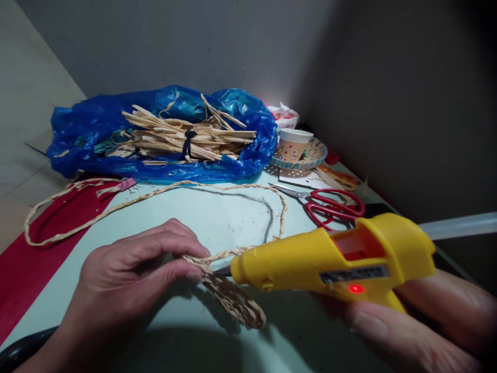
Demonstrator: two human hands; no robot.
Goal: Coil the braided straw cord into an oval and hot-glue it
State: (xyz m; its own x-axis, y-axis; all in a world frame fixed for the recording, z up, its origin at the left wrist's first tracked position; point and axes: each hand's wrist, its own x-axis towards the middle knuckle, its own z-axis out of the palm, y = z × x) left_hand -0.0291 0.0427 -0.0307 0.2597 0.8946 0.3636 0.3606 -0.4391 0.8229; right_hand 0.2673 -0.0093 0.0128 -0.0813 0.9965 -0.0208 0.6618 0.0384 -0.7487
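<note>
My left hand (135, 277) pinches a flat coil of twisted straw rope (236, 303) between thumb and fingers, just above the table. In my right hand (419, 316) is a yellow hot glue gun (287, 259) with a lit red light and a clear glue stick at its back. The gun's metal tip meets the coil right beside my left thumb; whether glue is coming out I cannot tell. From the coil the loose straw rope (155, 194) loops back across the table to the left, its far end gripped by a pink binder clip (127, 184).
A blue plastic bag (93, 119) holds a bundle of dry straw strips (174, 137) at the back. Red-handled scissors (334, 204) lie open behind the glue gun. A paper cup (295, 145) stands in a woven basket (318, 155). A grey wall (163, 46) rises behind.
</note>
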